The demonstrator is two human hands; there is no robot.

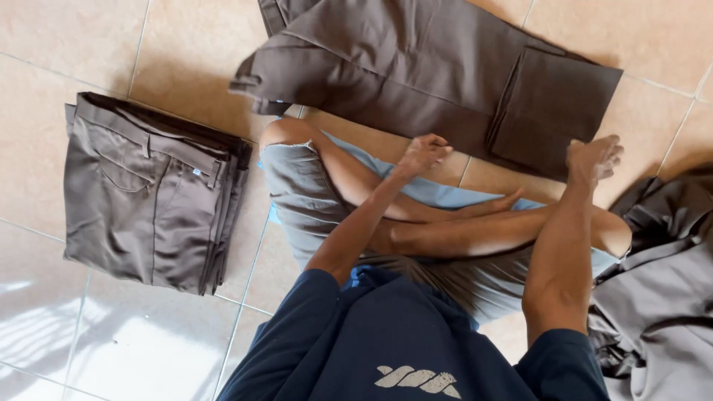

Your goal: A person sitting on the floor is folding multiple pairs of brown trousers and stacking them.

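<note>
Each grip loose and empty: left hand, right hand near brown trousers.

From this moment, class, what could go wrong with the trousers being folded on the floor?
1. Both hands, left and right, hover just off the brown trousers; its loose folded leg may spring open.
2. The folded stack looks uneven at its edges and could slump.
3. The unfolded pile may crease.

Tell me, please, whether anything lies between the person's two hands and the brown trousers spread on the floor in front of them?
Nothing visible does. The left hand hovers just short of the near edge of the spread brown trousers, and the right hand is at the folded leg end. Only bare tile floor shows in the small gap; the crossed legs lie behind the hands.
</note>
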